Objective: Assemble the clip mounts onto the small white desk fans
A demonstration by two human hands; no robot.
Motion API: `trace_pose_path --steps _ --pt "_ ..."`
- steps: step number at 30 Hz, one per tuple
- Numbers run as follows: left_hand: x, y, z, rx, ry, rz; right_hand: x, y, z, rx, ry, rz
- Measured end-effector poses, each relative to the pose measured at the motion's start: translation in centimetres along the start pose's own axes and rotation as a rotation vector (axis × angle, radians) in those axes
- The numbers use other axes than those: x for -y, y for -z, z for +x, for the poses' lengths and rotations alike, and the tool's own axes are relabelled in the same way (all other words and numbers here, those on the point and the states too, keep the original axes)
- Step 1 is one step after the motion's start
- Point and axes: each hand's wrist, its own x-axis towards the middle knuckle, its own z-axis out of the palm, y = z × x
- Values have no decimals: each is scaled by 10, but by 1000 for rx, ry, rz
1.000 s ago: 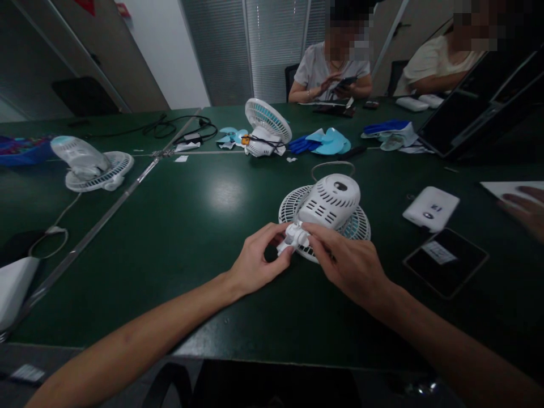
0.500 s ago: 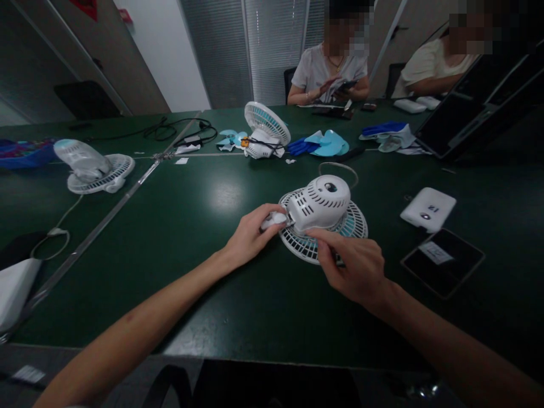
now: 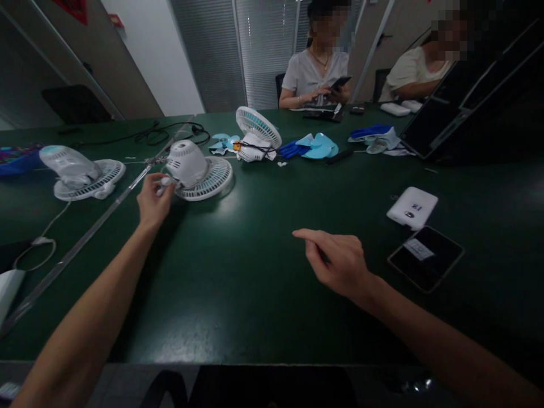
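Note:
A white electric fan (image 3: 187, 161) lies grille-down on the green table, left of centre. My left hand (image 3: 155, 198) is closed on the fan's small white end piece, at the near left of its motor housing. My right hand (image 3: 334, 258) hangs over the table to the right, away from the fan. Its index finger is stretched out and the other fingers curl under, with nothing seen in them.
Another white fan (image 3: 80, 173) lies at left and a third fan (image 3: 257, 136) leans at the back. Near it are light-blue fan blades (image 3: 318, 146). A white power bank (image 3: 412, 208) and a dark phone-like slab (image 3: 426, 259) lie at right. Across the table a person (image 3: 317, 73) holds a phone.
The fan has moved left and farther back across the table with my left hand on it. My right hand has come off the fan and stays at the right. The view has shifted slightly.

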Motion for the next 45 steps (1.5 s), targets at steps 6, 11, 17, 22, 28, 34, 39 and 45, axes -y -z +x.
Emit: trace_pose_path --steps 6,11,17,22,28,34,39,45 --pt "31 37 0 -414 207 139 -2 -1 -1 17 -23 17" --pt "35 43 -4 -554 236 214 0 -1 1 26 -5 25" --pt "27 37 -7 -439 162 339 -1 -3 0 51 -10 35" --pt "12 33 -10 -404 55 412 -2 -3 -1 54 -4 41" --pt "3 30 -11 -290 -130 484 -3 -3 -1 68 -13 47" --pt "-1 27 -12 -308 -182 473 -3 -3 0 80 -4 41" --pt "8 26 -9 -434 -25 370 -3 -4 0 72 0 45" --pt "40 28 9 -382 298 243 -4 -4 0 100 -8 68"
